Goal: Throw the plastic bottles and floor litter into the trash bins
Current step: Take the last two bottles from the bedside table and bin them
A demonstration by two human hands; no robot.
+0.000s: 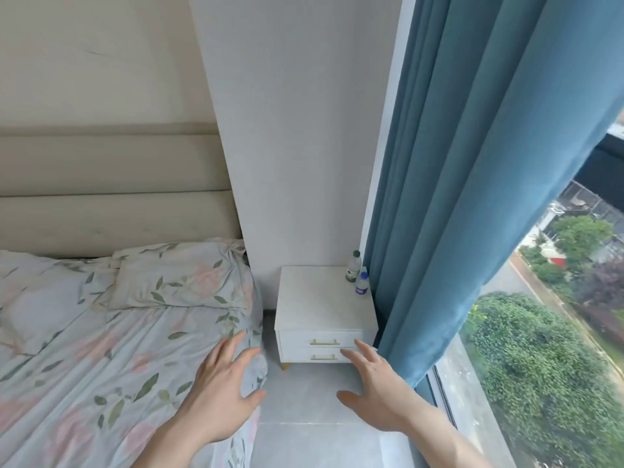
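Two small plastic bottles stand upright at the back right corner of a white nightstand point(317, 298). The green-capped bottle point(353, 266) is behind, the blue-capped bottle point(361, 283) just in front of it. My left hand point(223, 390) is held out with fingers spread, over the bed's edge. My right hand point(374, 383) is also held out with straight fingers, in front of the nightstand's drawers. Both hands hold nothing and are well short of the bottles. No trash bin or floor litter is in view.
A bed point(101, 349) with floral sheets and a pillow fills the left. A narrow strip of grey floor point(304, 393) runs between bed and window. A blue curtain point(472, 197) hangs right of the nightstand, beside a large window point(540, 332).
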